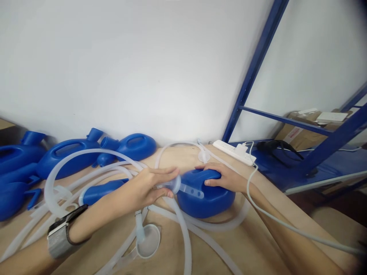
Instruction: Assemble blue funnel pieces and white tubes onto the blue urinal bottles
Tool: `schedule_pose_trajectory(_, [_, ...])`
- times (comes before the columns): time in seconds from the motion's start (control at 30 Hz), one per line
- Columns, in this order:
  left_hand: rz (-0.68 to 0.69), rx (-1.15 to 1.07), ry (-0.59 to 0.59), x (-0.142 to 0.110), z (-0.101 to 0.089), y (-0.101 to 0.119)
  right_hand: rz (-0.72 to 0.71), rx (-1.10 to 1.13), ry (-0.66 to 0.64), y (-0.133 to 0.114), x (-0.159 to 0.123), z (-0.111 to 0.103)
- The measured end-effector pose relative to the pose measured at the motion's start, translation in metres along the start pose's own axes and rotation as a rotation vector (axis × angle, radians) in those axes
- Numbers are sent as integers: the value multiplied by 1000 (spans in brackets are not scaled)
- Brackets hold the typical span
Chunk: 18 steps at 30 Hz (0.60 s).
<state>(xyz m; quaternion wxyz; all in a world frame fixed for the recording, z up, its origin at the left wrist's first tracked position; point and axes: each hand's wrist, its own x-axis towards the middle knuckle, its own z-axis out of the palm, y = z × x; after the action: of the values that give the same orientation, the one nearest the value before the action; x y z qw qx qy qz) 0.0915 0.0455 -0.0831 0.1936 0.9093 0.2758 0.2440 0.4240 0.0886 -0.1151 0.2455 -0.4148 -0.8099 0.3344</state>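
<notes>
A blue plastic urinal bottle [206, 204] lies on its side on the tan tabletop. My right hand [225, 177] grips it by the handle, fingers curled over the top. At its mouth, my left hand [156, 185] pinches a translucent cap [175, 185] between thumb and fingers. A clear strap with holes [192, 191] runs from the cap along the bottle's side. Clear hose [186, 244] curves below both hands. Nearer to me lies a translucent funnel-shaped piece [148, 241], and another blue bottle [101, 191] is partly hidden behind my left forearm.
Several more blue bottles [69, 156] and coiled hoses [83, 151] cover the left side. Behind my right hand are a small clear funnel-shaped piece [204, 156] and a white power strip [233, 152]. Its cable [275, 217] crosses above my right forearm. A blue metal rack [255, 68] stands at right.
</notes>
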Motion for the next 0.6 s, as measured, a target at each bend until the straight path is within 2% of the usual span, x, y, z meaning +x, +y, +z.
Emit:
schedule_pose_trajectory(0.3, [-97,-66,58,8,-1,12,4,-14,4,4,0,1])
schedule_pose_trajectory(0.47, [-150,-76,149,4,8,8,13,-1,-4,0,0,1])
schedule_pose_trajectory(0.6, [-180,-91,163,2,11,3,37,-8,-1,-4,-1,1])
